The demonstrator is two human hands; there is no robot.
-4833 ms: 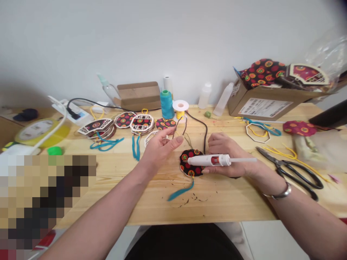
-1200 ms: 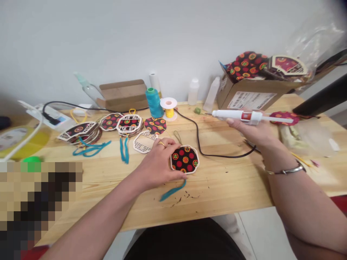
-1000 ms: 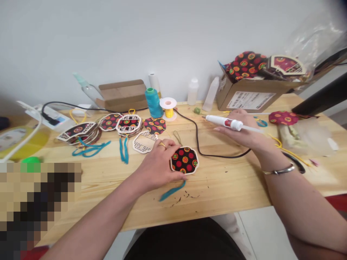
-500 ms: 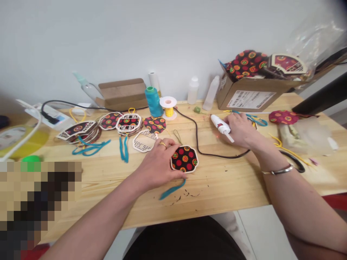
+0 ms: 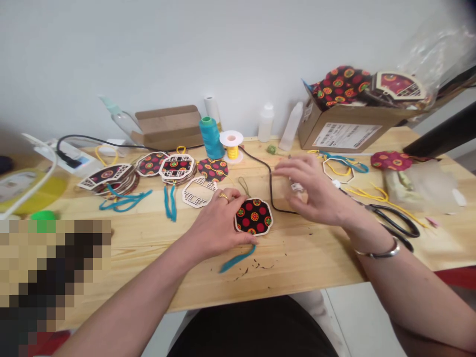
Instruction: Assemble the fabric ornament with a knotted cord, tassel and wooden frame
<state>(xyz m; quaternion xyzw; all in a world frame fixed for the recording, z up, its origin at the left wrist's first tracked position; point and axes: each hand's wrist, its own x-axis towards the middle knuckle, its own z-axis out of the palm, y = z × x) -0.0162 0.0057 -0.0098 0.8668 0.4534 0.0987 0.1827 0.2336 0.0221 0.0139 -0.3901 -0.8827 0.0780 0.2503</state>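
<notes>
My left hand [image 5: 219, 223] grips the left edge of a black fabric piece [image 5: 254, 216] with red and yellow dots and a pale wooden rim. A teal tassel [image 5: 237, 259] trails from under its lower edge. To the right of the piece, my right hand [image 5: 310, 188] is raised over the table with its fingers apart, holding nothing. The white glue gun [image 5: 296, 187] lies mostly hidden behind that hand. A pale lattice frame [image 5: 199, 192] lies just behind my left hand, next to a dotted fabric piece [image 5: 212, 170].
Finished ornaments [image 5: 177, 167] lie at the left. Teal thread [image 5: 211, 139] and a yellow spool [image 5: 232, 151] stand at the back. A filled cardboard box [image 5: 342, 130] is at the back right, black-handled scissors [image 5: 397, 220] at the right. A black cable [image 5: 270, 183] crosses the table.
My right hand has let go of the glue gun and moved left and toward me, its fingers now spread. The scissors and an octagonal frame now show. My left hand has hardly moved.
</notes>
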